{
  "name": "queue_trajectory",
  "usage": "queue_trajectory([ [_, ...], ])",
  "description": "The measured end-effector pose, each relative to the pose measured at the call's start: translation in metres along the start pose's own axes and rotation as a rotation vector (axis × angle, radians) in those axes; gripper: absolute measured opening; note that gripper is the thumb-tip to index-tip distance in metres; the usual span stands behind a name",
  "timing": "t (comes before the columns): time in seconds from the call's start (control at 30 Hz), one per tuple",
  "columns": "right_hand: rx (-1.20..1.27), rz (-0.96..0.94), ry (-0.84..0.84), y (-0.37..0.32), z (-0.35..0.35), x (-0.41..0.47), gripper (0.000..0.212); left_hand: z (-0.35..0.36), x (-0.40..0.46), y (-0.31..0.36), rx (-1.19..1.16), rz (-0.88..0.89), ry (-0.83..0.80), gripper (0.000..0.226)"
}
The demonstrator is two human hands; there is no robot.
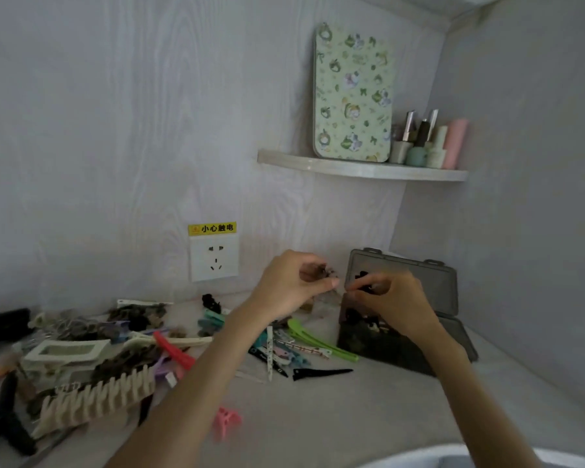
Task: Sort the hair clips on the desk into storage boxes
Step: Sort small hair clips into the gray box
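Hair clips (169,346) lie in a heap on the desk (335,417). The left hand (291,285) pinches some small dark clips (321,270), and the right hand (395,298) pinches one over the storage box (450,292). A loose pinch could drop them.

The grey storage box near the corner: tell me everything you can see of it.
The grey storage box is translucent smoky plastic, rectangular with rounded corners. It stands open on the desk at the right: its lid is tilted up toward the wall, with two latch tabs on its top edge. Small dark clips lie inside. The right hand hovers over its front left part, hiding some of the contents; whether it touches the box cannot be told.
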State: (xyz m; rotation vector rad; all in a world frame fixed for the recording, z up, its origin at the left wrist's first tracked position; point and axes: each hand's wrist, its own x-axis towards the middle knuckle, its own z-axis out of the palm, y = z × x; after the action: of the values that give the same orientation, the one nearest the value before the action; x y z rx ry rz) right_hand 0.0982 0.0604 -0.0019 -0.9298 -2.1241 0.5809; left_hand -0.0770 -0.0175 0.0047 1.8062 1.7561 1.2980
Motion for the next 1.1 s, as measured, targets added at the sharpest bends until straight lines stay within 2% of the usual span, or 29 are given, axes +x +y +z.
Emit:
queue_trajectory([
  [0.1, -0.15, 0.036, -0.025, 0.019, -0.03, -0.011, 0.006, 0.042, 0.007, 0.009, -0.007, -0.004, -0.115, 0.033],
  [0.2, -0.258, 0.086, -0.132, 0.035, -0.047, -0.014, 0.009, 0.072, 0.012, 0.011, 0.061, 0.009, -0.11, 0.03],
  [0.3, -0.248, 0.111, -0.187, 0.046, -0.056, -0.016, 0.016, 0.084, 0.012, 0.019, 0.011, -0.022, -0.117, 0.047],
  [0.37, -0.239, 0.108, -0.208, 0.048, -0.06, -0.017, 0.023, 0.088, 0.013, 0.021, -0.024, -0.031, -0.182, 0.057],
  [0.47, -0.268, 0.087, -0.263, 0.049, -0.063, -0.017, 0.029, 0.084, 0.013, 0.021, -0.059, -0.046, -0.256, 0.062],
  [0.63, -0.256, 0.138, -0.127, 0.053, -0.058, -0.014, 0.035, 0.061, 0.007, 0.02, -0.004, -0.018, -0.209, 0.056],
  [0.73, -0.25, 0.086, -0.142, 0.041, -0.046, -0.013, 0.033, 0.03, -0.004, 0.01, 0.044, -0.016, -0.154, 0.051],
  [0.8, -0.238, 0.011, -0.185, 0.029, -0.029, -0.01, 0.029, 0.001, -0.013, -0.002, 0.12, -0.026, -0.062, 0.041],
  [0.87, -0.185, -0.047, -0.218, 0.015, -0.002, -0.006, 0.027, -0.036, -0.024, -0.023, 0.17, -0.121, 0.046, 0.033],
  [0.97, -0.129, -0.126, -0.211, -0.011, 0.047, 0.003, 0.026, -0.084, -0.037, -0.06, 0.297, -0.334, 0.132, 0.033],
  [1.03, -0.12, -0.148, -0.22, -0.026, 0.077, 0.008, 0.023, -0.101, -0.042, -0.073, 0.393, -0.459, 0.088, 0.034],
  [1.1, -0.163, -0.188, -0.211, -0.042, 0.105, 0.015, 0.026, -0.107, -0.044, -0.077, 0.41, -0.55, -0.033, 0.042],
])
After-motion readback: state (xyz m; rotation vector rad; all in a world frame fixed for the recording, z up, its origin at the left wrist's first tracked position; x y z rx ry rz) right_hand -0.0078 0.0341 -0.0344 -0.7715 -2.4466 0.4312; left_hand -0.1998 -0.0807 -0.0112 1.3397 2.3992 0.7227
